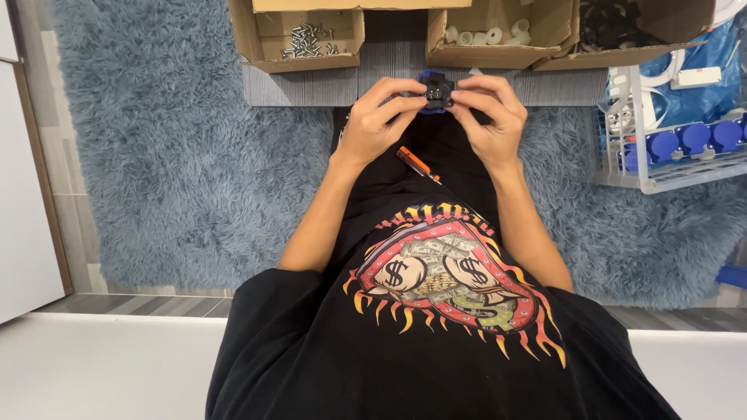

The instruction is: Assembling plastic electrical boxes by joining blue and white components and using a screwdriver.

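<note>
Holding a small black and blue plastic part (436, 91) between both hands over the lap, just in front of the cardboard boxes. Left hand (379, 118) pinches its left side, fingers closed on it; right hand (489, 113) pinches the right side the same way. Orange-handled screwdriver (419, 164) lies loose on the black shirt between the wrists. Box of screws (307, 39) upper left, box of white rings (490, 36) upper middle, white wire basket (669, 144) with blue caps at right, all on the blue shaggy rug (179, 171).
</note>
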